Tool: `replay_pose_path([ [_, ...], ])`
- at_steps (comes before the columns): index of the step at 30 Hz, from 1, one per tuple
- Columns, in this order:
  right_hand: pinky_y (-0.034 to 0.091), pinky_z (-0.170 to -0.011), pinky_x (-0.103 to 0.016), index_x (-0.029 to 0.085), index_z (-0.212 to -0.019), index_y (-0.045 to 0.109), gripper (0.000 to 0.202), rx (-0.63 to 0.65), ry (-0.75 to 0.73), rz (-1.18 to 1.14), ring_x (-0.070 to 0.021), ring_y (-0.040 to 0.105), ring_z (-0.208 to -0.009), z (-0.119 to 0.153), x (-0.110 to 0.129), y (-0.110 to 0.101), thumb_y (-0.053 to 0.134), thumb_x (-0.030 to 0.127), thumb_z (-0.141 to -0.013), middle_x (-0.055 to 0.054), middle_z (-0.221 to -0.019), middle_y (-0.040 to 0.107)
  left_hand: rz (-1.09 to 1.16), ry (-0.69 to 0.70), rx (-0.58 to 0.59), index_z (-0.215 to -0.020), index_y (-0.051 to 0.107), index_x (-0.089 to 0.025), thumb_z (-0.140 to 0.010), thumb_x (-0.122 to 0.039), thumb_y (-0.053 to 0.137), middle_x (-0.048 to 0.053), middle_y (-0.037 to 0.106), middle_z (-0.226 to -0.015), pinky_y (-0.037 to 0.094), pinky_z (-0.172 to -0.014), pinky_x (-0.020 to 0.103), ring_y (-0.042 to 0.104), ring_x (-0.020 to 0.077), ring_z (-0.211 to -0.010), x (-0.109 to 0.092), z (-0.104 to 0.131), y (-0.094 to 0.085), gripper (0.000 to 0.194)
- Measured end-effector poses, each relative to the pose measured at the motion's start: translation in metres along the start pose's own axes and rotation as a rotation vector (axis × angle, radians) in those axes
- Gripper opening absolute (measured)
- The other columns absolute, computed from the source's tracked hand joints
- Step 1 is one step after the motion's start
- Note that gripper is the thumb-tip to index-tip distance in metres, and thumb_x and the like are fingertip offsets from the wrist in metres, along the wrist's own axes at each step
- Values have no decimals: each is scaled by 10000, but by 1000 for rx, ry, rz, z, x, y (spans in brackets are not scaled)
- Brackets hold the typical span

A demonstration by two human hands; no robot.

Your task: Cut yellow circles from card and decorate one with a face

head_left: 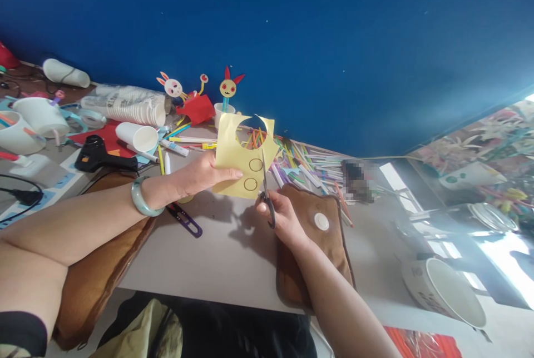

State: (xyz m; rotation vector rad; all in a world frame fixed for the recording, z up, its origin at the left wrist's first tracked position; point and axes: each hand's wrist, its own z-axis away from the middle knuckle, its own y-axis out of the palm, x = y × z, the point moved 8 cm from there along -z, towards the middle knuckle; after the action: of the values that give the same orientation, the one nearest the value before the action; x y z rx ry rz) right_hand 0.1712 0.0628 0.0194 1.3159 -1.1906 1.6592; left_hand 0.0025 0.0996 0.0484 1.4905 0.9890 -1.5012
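Head view: a sheet of yellow paper (pixel 227 149) is pinched by the left hand (pixel 202 173), thumb on the front, and held up above the desk (pixel 200 274). The scissors (pixel 269 202) are gripped by the right hand (pixel 287 218), fingers curled round the handles, blades right up beside two drawn circles (pixel 256 165). A brown cushion (pixel 334 247) is partly covered by the right forearm.

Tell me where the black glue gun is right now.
In the head view, the black glue gun lies toward the left, just below and left of a white paper cup on its side, and above the pale green bracelet.
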Motion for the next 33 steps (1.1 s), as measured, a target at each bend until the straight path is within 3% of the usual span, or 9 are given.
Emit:
replay_pose_path([
  [9, 269, -532, -250, 186, -612, 482, 556, -7, -17, 13, -94, 340, -563, 0, 4, 0, 697, 697, -655, 43, -585, 429, -74, 60, 61, -1124, 691, -187, -751, -432, 743, 77, 722, -1150, 542, -954, 414, 654, 275, -1100, -4, 0, 4, 449],
  [33, 291, -518, -250, 189, -598, 489, 528, -33, 7, -14, -95, 365, -552, 2, 1, -6, 739, 653, -633, 38, -581, 466, -23, 28, 72, -1097, 696, -187, -764, -436, 721, 89, 722, -1143, 558, -886, 392, 676, 289, -1047, -10, 3, 3, 416],
])
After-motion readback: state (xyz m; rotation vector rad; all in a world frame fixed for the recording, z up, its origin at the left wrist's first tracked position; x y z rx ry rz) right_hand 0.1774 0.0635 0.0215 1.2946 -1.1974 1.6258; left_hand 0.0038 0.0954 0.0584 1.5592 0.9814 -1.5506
